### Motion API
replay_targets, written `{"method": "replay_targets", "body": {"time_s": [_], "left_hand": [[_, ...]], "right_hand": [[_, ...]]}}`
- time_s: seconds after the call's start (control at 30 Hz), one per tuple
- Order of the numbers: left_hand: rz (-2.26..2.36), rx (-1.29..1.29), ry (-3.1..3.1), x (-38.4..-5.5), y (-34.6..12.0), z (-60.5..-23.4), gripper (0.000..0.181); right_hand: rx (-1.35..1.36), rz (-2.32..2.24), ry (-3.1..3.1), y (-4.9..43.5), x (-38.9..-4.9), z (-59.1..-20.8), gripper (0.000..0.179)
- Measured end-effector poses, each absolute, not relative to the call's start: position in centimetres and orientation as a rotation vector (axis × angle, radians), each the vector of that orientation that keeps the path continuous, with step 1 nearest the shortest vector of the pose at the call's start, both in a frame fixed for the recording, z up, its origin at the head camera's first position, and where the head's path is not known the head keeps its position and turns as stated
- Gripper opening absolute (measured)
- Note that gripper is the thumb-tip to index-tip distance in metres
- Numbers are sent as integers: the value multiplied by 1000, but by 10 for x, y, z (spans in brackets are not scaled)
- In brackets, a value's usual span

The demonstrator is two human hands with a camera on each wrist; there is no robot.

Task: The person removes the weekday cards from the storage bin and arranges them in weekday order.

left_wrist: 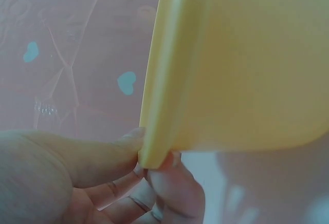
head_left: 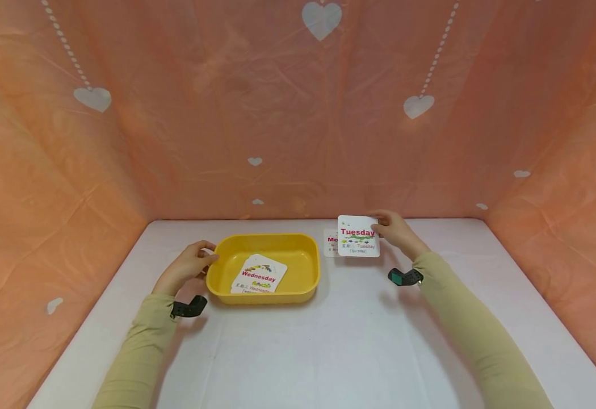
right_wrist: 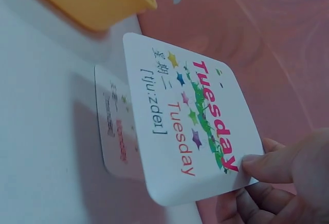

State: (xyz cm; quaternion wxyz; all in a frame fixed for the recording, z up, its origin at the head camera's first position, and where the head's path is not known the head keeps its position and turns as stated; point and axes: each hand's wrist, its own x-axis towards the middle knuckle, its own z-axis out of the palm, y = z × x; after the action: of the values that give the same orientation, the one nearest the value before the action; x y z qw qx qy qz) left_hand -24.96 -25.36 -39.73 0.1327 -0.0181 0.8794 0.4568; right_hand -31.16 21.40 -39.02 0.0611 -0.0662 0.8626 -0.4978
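My left hand [head_left: 188, 266] pinches the left rim of a yellow plastic tray [head_left: 310, 292], thumb on one side and a finger under the edge in the left wrist view. Inside the tray lies a small stack of white cards, the top one a Wednesday card [head_left: 261, 274]. With thumb and fingers my right hand [head_left: 396, 230] pinches the right edge of a white Tuesday card [head_left: 359, 236], raised above the table. Partly behind that card, a Monday card [head_left: 331, 243] lies on the table to the right of the tray; the right wrist view shows its printed face [right_wrist: 115, 126].
The white-covered table [head_left: 298, 352] ends at the back against an orange curtain [head_left: 226, 142] printed with white hearts. More of the same cloth hangs on both sides. Each wrist wears a black band, the right one [head_left: 405, 277] close above the table.
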Motion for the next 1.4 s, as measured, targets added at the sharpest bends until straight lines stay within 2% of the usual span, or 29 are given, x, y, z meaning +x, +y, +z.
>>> {"method": "replay_targets", "body": {"time_s": [0.83,1.4], "left_hand": [[1324,-61,2564,-248,-252,-397,35],[1334,-57,2542,-248,-252,-396,37]], "right_hand": [[-213,-1385,2702,252,-313,-420,36],[-18,-1350,2665,266,-323,-431,47]]}}
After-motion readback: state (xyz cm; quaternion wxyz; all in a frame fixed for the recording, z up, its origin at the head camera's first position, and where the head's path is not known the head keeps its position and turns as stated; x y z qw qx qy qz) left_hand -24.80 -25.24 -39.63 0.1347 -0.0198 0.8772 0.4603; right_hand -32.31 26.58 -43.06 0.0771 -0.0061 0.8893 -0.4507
